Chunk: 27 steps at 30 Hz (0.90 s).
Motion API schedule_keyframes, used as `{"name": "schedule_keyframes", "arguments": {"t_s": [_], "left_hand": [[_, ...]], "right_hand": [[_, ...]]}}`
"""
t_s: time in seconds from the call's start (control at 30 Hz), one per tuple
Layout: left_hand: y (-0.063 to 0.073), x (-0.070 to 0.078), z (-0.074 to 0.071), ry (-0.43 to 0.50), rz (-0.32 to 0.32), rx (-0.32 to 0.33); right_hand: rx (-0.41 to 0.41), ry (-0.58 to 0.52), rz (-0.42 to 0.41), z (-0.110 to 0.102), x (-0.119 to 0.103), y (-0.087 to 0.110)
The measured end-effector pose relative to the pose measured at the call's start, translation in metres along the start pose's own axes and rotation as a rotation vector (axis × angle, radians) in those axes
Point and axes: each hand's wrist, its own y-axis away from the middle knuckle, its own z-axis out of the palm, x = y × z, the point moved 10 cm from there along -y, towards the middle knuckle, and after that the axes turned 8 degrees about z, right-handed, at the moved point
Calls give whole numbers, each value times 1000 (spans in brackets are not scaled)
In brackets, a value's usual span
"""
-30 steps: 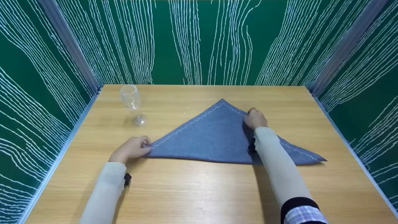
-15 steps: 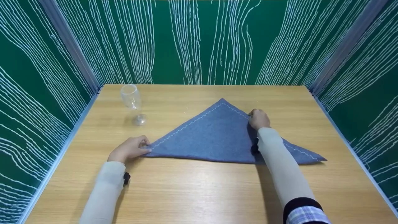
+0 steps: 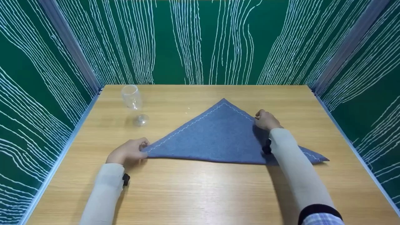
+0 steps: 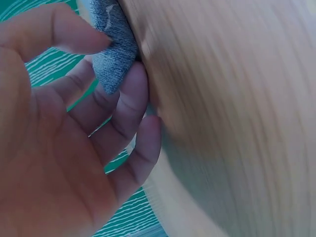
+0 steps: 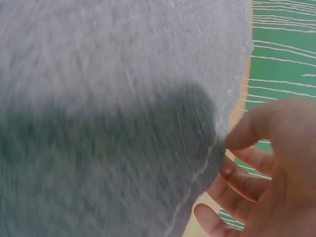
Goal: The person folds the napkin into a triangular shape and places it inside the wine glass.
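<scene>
Blue-grey cloth lies as a broad triangle across the middle of the wooden table, its peak pointing to the far side. At the far left stands a stemmed glass, upright on its round foot, so clear that I see the pale wood straight through the bowl. It stands apart from the cloth.

Nearer on the left, a pale sleeve leads to the left hand, which has the cloth's left corner in a narrow pinch, thumb on top and fingers beneath, the tip poking out between them. From there the fabric runs right, soft and slightly fuzzy, with a thick, rounded near edge and a wavy white line of stitching along both slanting sides.

On the right, the right hand pinches the slanting edge partway down from the peak, thumb on the stitched rim and fingers just past it. Its sleeve crosses over the cloth and shades it; beyond the arm, the right corner lies out on the table.
</scene>
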Motion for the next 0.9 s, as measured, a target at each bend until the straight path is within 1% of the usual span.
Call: {"name": "schedule_keyframes", "arguments": {"t_s": [0.03,0.1,0.27,0.4,0.5,0.6,0.67,0.77,0.9], "left_hand": [[0,0,0,6,-8,-1],[0,1,-1,-10,4,-1],[-5,6,-2,-83,41,-3],[-7,10,0,-111,24,-19],[-7,15,0,-110,31,-2],[-10,27,-1,-121,103,34],[-12,38,-2,-159,160,68],[-15,53,1,-217,225,113],[-19,76,9,-297,311,156]], "right_hand": [[-10,3,2,0,2,1],[-26,2,-2,0,5,2],[-39,-47,-15,0,12,2],[-39,-71,6,-1,17,3],[-46,-67,20,-1,18,3],[-56,-57,18,-2,17,4],[-60,-54,16,-4,16,5],[-52,-57,10,-7,14,8],[17,-40,-79,-12,6,13]]}}
